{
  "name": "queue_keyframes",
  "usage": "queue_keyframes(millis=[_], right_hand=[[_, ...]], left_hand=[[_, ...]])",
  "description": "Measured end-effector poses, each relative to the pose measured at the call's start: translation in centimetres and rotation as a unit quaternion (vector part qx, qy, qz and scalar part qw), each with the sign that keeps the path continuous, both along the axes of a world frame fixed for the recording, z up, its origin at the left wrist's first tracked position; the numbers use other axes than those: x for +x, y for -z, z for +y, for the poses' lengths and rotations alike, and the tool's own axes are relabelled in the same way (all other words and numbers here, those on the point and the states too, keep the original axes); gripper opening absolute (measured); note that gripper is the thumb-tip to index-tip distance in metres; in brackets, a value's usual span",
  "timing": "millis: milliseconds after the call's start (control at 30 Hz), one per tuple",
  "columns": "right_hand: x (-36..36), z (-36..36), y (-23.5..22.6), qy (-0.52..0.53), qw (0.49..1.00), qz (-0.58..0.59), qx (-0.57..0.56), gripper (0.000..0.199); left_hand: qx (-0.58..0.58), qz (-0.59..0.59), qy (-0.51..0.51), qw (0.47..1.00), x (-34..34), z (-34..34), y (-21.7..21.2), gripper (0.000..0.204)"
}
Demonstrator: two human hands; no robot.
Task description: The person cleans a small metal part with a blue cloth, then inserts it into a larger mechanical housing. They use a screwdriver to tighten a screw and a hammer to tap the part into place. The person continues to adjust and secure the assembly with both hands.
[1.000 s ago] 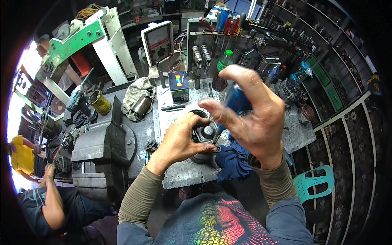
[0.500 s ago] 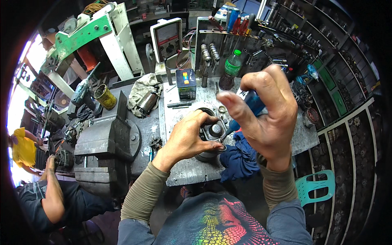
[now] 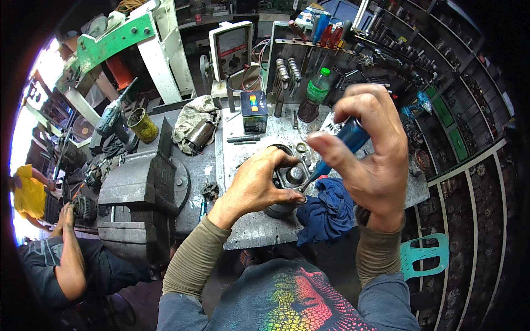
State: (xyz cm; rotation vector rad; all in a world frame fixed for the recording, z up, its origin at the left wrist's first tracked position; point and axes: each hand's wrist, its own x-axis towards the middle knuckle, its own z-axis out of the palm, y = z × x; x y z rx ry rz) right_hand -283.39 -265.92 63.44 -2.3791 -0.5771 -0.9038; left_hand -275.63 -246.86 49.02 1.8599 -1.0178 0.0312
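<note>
My left hand [image 3: 255,182] curves round a dark round metal housing [image 3: 296,175] with a raised centre, thumb on the near side and fingers on the far side. It holds the housing against the worn metal bench top [image 3: 248,236]. In my right hand [image 3: 378,151] is a blue-handled screwdriver [image 3: 351,137], gripped by the handle and slanting down to the left. Its tip meets the right edge of the housing, close to my left thumb. A crumpled dark blue cloth [image 3: 327,212] lies on the bench just right of the housing, below the screwdriver.
Behind the housing stand a small dark box [image 3: 254,112] and a green-capped bottle [image 3: 316,94]. Left are a large bench vise [image 3: 135,190], a rag [image 3: 193,118] and a rusty yellow can [image 3: 142,126]. A co-worker's arm [image 3: 70,251] shows far left; a teal chair [image 3: 424,256] stands right.
My right hand and the screwdriver handle have shifted slightly right, with the grip on the handle turned a little. The tip stays at the housing's edge, and my left hand keeps its hold.
</note>
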Motion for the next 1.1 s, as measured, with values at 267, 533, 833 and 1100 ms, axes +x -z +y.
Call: queue_keyframes(millis=[267, 533, 833, 1100], right_hand=[[0.0, 0.3, -1.5, -0.177, 0.959, 0.1, 0.196, 0.038], [0.7, -0.4, -0.2, -0.143, 0.982, 0.062, 0.107, 0.044], [-0.1, 0.6, 0.1, -0.007, 0.993, -0.01, 0.117, 0.047], [0.1, -0.9, -1.2, -0.297, 0.902, 0.178, 0.259, 0.046]], left_hand=[[-0.018, 0.001, 0.0, 1.0, 0.1, 0.0, 0.3, 0.07], [0.001, 0.004, -0.002, 1.0, -0.1, 0.1, 0.2, 0.072], [-0.01, 0.011, 0.001, 1.0, 0.1, 0.0, 0.2, 0.073], [-0.013, 0.022, -0.006, 1.0, 0.1, -0.1, 0.3, 0.07]])
